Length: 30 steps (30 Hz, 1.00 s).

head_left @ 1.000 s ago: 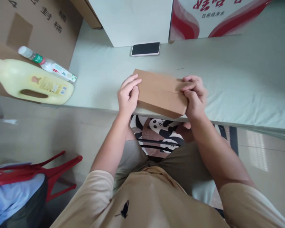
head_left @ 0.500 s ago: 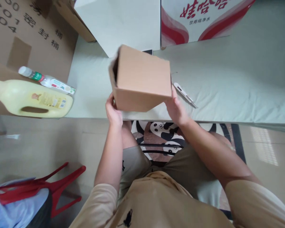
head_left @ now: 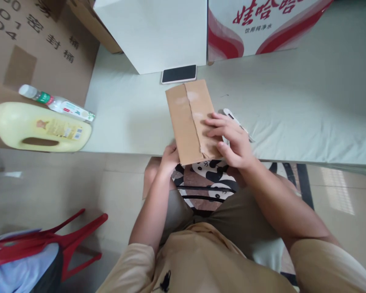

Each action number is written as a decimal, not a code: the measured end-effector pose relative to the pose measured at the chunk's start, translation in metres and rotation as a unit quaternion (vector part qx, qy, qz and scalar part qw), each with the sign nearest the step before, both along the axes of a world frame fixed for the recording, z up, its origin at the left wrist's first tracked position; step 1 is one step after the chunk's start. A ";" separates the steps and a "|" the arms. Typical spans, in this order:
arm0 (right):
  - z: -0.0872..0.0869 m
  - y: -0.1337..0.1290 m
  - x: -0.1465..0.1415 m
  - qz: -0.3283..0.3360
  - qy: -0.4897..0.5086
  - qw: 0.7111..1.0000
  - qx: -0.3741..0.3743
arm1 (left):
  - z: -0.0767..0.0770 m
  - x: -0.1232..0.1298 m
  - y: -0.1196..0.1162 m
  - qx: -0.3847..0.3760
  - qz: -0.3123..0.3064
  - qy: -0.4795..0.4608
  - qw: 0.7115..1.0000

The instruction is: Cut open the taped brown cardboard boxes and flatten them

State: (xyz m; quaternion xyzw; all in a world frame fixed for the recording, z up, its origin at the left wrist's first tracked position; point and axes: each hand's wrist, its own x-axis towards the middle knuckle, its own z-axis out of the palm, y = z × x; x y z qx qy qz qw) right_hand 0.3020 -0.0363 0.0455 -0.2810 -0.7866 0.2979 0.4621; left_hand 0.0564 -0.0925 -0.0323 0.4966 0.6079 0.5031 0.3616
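A brown cardboard box (head_left: pixel 183 122) lies at the front edge of the cloth-covered table, a ragged seam running along its upper face. My left hand (head_left: pixel 170 158) grips its lower left corner, with some fingers hidden by the box. Spread fingers of my right hand (head_left: pixel 232 140) rest on the right part of that face. Just beyond my right hand, a white utility knife (head_left: pixel 235 120) lies partly covered by it. Behind the box is a phone (head_left: pixel 179 74) with a dark screen.
A white box (head_left: pixel 158 32) and a red-and-white carton (head_left: pixel 250 36) stand at the back. On the left are a large carton (head_left: pixel 51 61), a small bottle (head_left: pixel 56 103) and a yellow jug (head_left: pixel 15 126). A red stool (head_left: pixel 70 240) stands lower left.
The box has turned and come down, showing its seamed face. My right hand has moved from its side onto this face. The phone is now uncovered.
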 end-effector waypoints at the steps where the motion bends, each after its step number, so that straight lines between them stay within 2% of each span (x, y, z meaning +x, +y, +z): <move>1: -0.002 0.002 0.001 0.000 0.009 1.000 -0.005 | 0.005 0.000 -0.003 0.001 0.031 0.003 1.000; 4: -0.004 0.006 0.003 0.013 0.022 0.999 -0.034 | 0.034 0.005 -0.009 0.075 0.138 0.042 0.987; 5: -0.004 0.008 0.004 0.019 0.024 0.999 -0.044 | 0.047 0.008 -0.009 0.141 0.120 0.090 0.979; 7: -0.004 0.010 0.006 0.029 0.027 0.998 -0.056 | 0.069 0.017 -0.008 0.264 -0.015 0.191 0.945; 8: -0.005 0.011 0.007 0.028 0.028 0.997 -0.061 | 0.077 0.022 -0.006 0.274 -0.096 0.241 0.926; 9: -0.006 0.013 0.008 0.019 0.032 0.997 -0.069 | 0.082 0.027 -0.003 0.282 -0.140 0.280 0.907; 11: -0.011 0.019 0.011 -0.047 0.046 0.993 -0.095 | 0.081 0.035 0.003 0.313 -0.126 0.309 0.889; 13: -0.018 0.028 0.015 -0.165 0.032 0.976 -0.140 | 0.072 0.040 0.008 0.340 -0.080 0.293 0.890; 15: -0.025 0.038 0.021 -0.253 -0.036 0.950 -0.178 | 0.062 0.042 0.009 0.354 -0.047 0.268 0.895; 18: -0.035 0.046 0.027 -0.280 -0.188 0.923 -0.188 | 0.054 0.044 0.007 0.359 -0.029 0.252 0.898; 21: -0.040 0.048 0.029 -0.299 -0.323 0.877 -0.191 | 0.055 0.045 0.006 0.366 -0.027 0.242 0.898; 24: -0.040 0.052 0.027 -0.300 -0.390 0.846 -0.206 | 0.056 0.046 0.006 0.375 -0.030 0.235 0.896; 27: -0.036 0.061 0.026 -0.314 -0.354 0.851 -0.228 | 0.056 0.047 0.006 0.375 -0.027 0.232 0.897; 30: -0.029 0.074 0.029 -0.319 -0.171 0.905 -0.226 | 0.057 0.052 0.005 0.366 -0.016 0.244 0.898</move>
